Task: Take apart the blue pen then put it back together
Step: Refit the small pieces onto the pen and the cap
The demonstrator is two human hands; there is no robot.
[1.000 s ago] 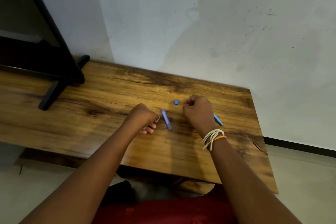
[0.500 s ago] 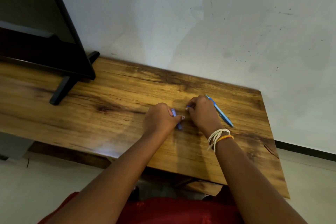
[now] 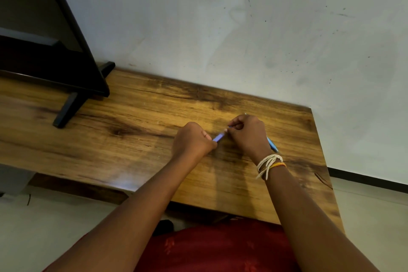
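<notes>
My left hand [image 3: 192, 140] is closed around a short purple-blue pen part [image 3: 218, 137] that sticks out toward the right. My right hand [image 3: 249, 134] meets it, its fingertips pinching something small at that part's far end; what it is I cannot make out. Under my right hand lies a longer light-blue pen piece [image 3: 272, 145], showing below the wrist and as a tip above the knuckles. Whether the hand grips that piece or it rests on the wooden table [image 3: 132, 139] is unclear. The small blue cap seen earlier is hidden.
A black monitor [image 3: 50, 51] on a black stand foot [image 3: 66, 110] occupies the table's left back. A grey wall runs right behind the table. The table's right edge [image 3: 324, 161] lies close to my right wrist. My red clothing [image 3: 220, 247] shows at the bottom.
My left hand picked the purple-blue part off the table and lifted it toward the right hand. My right hand closed over the small blue cap's spot. The camera view shifted left and nearer.
</notes>
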